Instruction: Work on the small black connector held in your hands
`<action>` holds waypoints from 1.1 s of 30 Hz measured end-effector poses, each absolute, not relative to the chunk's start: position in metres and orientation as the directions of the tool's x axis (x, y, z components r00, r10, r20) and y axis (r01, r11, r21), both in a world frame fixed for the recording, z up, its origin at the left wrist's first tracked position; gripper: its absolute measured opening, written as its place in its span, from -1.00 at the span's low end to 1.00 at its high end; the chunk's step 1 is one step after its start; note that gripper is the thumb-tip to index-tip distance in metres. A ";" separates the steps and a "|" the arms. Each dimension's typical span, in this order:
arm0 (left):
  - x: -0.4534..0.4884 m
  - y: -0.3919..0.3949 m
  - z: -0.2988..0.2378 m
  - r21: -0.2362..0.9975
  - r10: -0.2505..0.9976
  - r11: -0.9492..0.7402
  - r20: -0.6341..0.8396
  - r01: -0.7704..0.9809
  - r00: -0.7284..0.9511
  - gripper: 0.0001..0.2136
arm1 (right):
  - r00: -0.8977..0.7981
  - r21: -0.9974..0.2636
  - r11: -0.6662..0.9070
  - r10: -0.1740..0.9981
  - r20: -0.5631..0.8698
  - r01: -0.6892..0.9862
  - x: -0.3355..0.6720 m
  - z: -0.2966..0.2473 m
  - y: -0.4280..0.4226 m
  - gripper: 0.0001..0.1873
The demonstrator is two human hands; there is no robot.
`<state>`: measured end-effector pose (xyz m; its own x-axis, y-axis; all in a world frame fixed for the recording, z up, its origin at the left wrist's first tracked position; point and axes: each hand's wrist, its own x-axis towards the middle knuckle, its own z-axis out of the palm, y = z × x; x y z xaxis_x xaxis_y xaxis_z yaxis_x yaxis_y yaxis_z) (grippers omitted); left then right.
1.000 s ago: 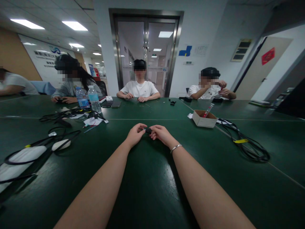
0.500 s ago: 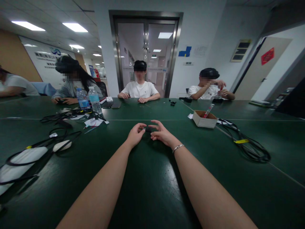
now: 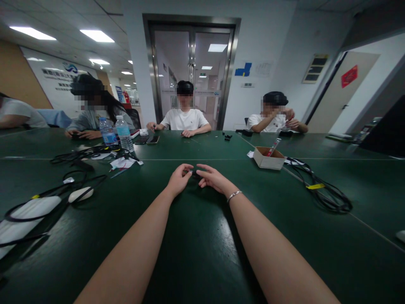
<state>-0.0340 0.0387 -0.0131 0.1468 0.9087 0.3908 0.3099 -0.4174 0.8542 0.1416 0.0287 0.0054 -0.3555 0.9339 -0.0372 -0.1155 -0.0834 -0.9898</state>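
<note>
A small black object (image 3: 194,172) sits between my two hands just above the green table (image 3: 196,228); its kind is too small and too covered to make out. The thumb and fingers of my left hand (image 3: 181,179) pinch its left end. From the other side, the fingertips of my right hand (image 3: 215,179) close on its right end, with the index finger stretched out above it. A silver bracelet (image 3: 234,196) circles my right wrist. Fingers hide much of the object.
To the right stand an open cardboard box (image 3: 268,162) and a coiled black cable (image 3: 332,198). Water bottles (image 3: 124,134), tangled cables, paper scraps (image 3: 122,163), a white mouse (image 3: 81,194) and a keyboard (image 3: 31,217) lie left. Several people sit across, near small black pieces (image 3: 228,137).
My right hand has moved slightly left, and its fingers have closed in on the black object, covering more of it. My left hand stays nearly in place. The view has shifted slightly.
</note>
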 end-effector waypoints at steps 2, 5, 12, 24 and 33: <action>-0.033 0.038 -0.013 0.852 0.908 -0.419 0.391 0.315 0.150 -0.79 | -0.312 -0.994 -0.084 0.948 -0.058 -0.071 0.139 0.005 0.030 -0.69; -0.033 0.037 -0.011 0.854 0.912 -0.410 0.385 0.320 0.142 -0.79 | -0.284 -0.994 -0.078 0.957 -0.053 -0.077 0.138 0.005 0.029 -0.74; -0.033 0.036 -0.010 0.846 0.911 -0.413 0.387 0.337 0.144 -0.79 | -0.293 -0.982 -0.102 0.955 -0.052 -0.158 0.141 0.007 0.028 -0.66; -0.034 0.039 -0.015 0.832 0.908 -0.418 0.391 0.364 0.148 -0.79 | -0.262 -0.991 -0.101 0.962 -0.077 -0.082 0.139 0.005 0.030 -0.83; -0.034 0.038 -0.014 0.827 0.901 -0.432 0.411 0.359 0.139 -0.80 | -0.276 -0.991 -0.084 0.960 -0.052 -0.106 0.140 0.003 0.032 -0.74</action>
<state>-0.0340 0.0381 -0.0136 0.1386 0.9011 0.4109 0.3588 -0.4324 0.8272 0.1400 0.0316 0.0032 -0.2762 0.9597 -0.0522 -0.1062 -0.0844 -0.9908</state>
